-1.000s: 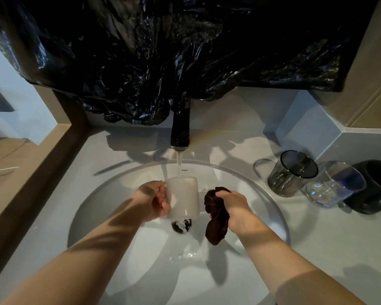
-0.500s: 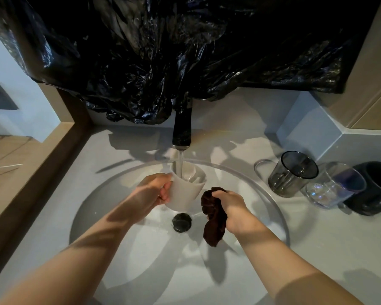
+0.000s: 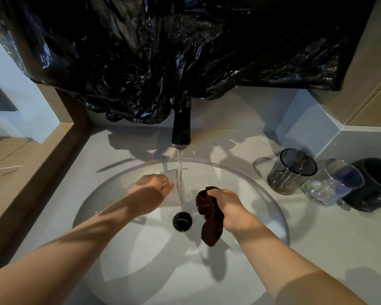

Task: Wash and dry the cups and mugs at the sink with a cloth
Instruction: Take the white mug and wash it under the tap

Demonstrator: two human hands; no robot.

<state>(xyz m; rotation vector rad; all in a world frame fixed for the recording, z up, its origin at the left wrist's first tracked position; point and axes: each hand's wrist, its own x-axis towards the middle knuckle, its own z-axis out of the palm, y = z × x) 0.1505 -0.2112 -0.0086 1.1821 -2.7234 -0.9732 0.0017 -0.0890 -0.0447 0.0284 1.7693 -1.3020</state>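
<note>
You are holding the white ceramic mug (image 3: 174, 195) over the round white sink basin (image 3: 123, 249), with water from the black tap (image 3: 181, 128) running onto it. Your left hand (image 3: 151, 191) is curling round its side. Your right hand (image 3: 229, 208) is clenching the bunched dark brown cloth (image 3: 209, 219) just beside it. A smoky grey glass mug (image 3: 291, 172), a clear glass tumbler (image 3: 332, 183) and a black mug (image 3: 376, 186) are standing on the counter.

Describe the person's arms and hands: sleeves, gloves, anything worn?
Nothing worn that shows. The left forearm and right forearm are bare up to the frame edge, no sleeves in view. The left hand and right hand are ungloved; no watch, bracelet or ring is visible. Patches of shadow fall across both arms.
</note>
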